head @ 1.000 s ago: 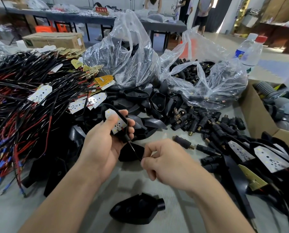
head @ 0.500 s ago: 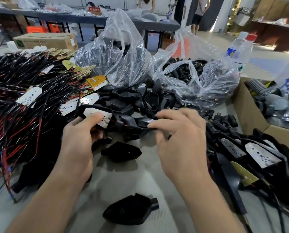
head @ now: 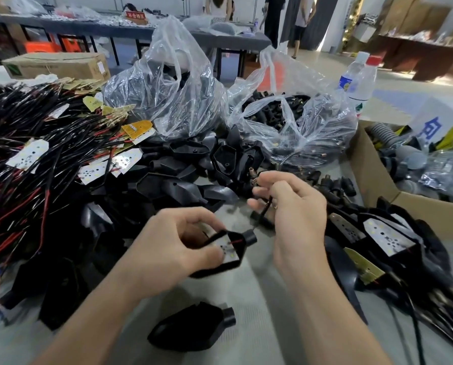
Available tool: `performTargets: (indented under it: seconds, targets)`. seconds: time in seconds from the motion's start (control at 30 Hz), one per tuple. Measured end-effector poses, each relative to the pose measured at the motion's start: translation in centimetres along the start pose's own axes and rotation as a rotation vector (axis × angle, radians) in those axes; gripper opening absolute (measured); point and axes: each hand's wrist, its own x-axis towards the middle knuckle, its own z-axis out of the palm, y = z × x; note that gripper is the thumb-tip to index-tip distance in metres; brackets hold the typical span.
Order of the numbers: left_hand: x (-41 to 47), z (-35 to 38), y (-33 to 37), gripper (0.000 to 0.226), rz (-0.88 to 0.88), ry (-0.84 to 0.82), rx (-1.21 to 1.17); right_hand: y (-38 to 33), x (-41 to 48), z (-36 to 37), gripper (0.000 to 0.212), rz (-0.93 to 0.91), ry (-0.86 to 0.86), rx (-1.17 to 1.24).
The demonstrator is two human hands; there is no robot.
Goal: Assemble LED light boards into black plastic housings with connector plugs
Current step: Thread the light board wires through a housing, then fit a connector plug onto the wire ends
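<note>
Left hand: I am gripping the black housing, LED board lying inside.
Right hand: I am pinching the wire beside my left hand.

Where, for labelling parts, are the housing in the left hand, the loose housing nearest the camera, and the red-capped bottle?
Held housing [head: 249, 237], head view, its round neck.
Loose housing [head: 191, 329], head view, middle of its back.
Red-capped bottle [head: 366, 83], head view, its clear body.

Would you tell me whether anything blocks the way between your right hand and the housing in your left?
Nothing visible does; only the thin wire runs from the housing to the right hand.
</note>
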Motion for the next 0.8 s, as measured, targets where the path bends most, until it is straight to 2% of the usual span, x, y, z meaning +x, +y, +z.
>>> performTargets:
  seconds: [0.03,0.1,0.17,0.23,0.33,0.4,0.5,0.57,0.7,0.8]
  targets:
    - [-0.2,0.6,0.1,0.031,0.018,-0.026,0.070,0.0,0.1,0.0,0.036,0.082,-0.039,0.140]
    - [-0.6,1.9,0.3,0.030,0.053,-0.081,0.159,0.1,0.3,-0.1,0.031,0.170,-0.114,0.273]
    - [-0.9,3.0,0.3,0.025,0.086,-0.116,0.188,0.3,0.5,-0.5,0.030,0.231,-0.181,0.308]
    - [-0.8,3.5,0.2,0.027,0.111,-0.057,0.148,0.3,0.7,-0.7,0.032,0.286,-0.248,0.280]
    - [0.4,3.5,-0.1,0.034,0.055,0.233,-0.064,0.4,0.2,-0.3,0.032,0.351,-0.385,0.141]
    - [1.6,3.0,-0.4,0.027,-0.029,0.376,-0.223,0.5,-0.2,-0.1,0.030,0.364,-0.503,-0.003]
    - [2.7,2.1,-0.7,0.029,-0.136,0.425,-0.340,0.5,-1.0,-0.3,0.027,0.346,-0.778,-0.297]
    - [3.0,1.6,-0.9,0.025,-0.144,0.460,-0.379,0.5,-1.3,-0.3,0.025,0.343,-0.927,-0.463]
    - [3.1,0.6,-1.1,0.026,-0.081,0.581,-0.406,0.8,-1.3,-0.4,0.020,0.300,-0.993,-0.746]
    - [3.0,-0.2,-1.2,0.029,-0.060,0.652,-0.404,0.7,-1.1,-0.7,0.012,0.296,-0.975,-0.765]
